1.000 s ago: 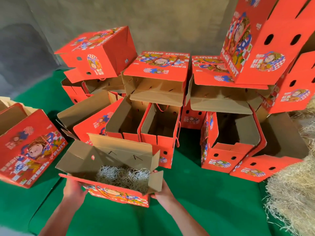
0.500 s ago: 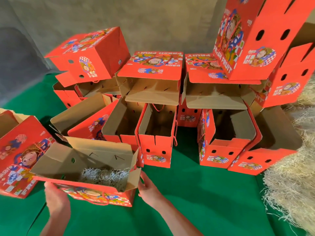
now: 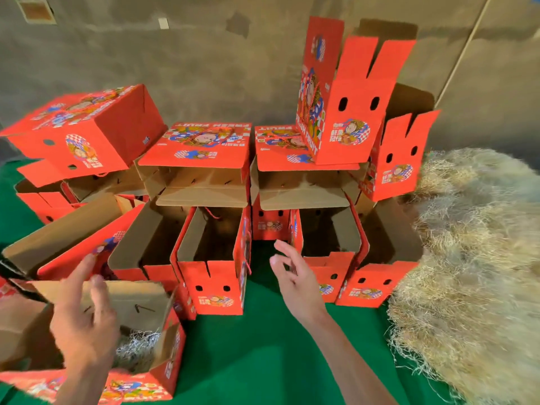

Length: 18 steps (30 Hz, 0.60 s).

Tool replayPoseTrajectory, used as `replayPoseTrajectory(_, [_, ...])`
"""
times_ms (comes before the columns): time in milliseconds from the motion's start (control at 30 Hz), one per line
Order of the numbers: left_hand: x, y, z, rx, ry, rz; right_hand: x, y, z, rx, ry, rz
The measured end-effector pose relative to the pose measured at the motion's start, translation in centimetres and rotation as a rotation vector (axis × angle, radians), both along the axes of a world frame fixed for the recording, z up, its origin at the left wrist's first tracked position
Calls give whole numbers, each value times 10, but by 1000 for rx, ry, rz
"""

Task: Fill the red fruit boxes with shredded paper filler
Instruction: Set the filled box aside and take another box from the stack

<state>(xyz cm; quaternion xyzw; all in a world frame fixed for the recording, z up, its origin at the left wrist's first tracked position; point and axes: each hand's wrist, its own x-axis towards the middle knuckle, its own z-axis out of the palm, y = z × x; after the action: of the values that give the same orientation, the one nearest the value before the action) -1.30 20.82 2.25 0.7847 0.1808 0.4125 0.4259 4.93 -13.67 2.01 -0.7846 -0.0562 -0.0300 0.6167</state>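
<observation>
Shredded paper filler: the big pale heap (image 3: pixel 473 258) lies on the right of the scene, running from near to far along the right edge of the green cloth (image 3: pixel 263 346).
Filled box: the red box (image 3: pixel 140 361) at near left already holds a small tuft of filler in its bottom; its flaps stand open.
Empty boxes: a row of open red boxes stands in the middle; the nearest one (image 3: pixel 213 276) is upright with its mouth up and nothing visible inside, and another open box (image 3: pixel 327 252) stands to its right, next to the heap.
Stacked boxes: more red boxes are piled behind and above the row, some on their sides, against the grey wall (image 3: pixel 204 54).
Right hand: the right hand (image 3: pixel 295 279) hovers over the cloth between the two middle boxes, fingers loosely spread, holding nothing.
Left hand: the left hand (image 3: pixel 84 320) is raised over the filled box, fingers relaxed and slightly blurred, gripping nothing that I can make out.
Key relation: the heap lies to the right of the right hand, well apart from the left hand; the empty boxes lie between the hands and just beyond them.
Likely next step: the right hand looks better placed to reach right for filler and bring it back to an empty box.
</observation>
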Motion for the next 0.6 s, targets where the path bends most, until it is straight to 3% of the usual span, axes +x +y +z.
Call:
replayPoseTrajectory(100, [23, -56, 15, 189, 9, -142, 9, -36, 6, -151, -60, -38])
replayPoseTrajectory(233, [55, -122, 32, 166, 14, -325, 31, -80, 1, -681, -188, -143])
replayPoseTrajectory(367, [76, -184, 40, 186, -4, -534, 47, -107, -17, -1169, -42, -61])
replayPoseTrajectory(500, [92, -225, 37, 180, 47, -656, 56, -121, -30, -1380, -66, 3])
replayPoseTrajectory(600, [104, -248, 33, 177, 206, -749, 64, -126, -26, -1426, -78, 34])
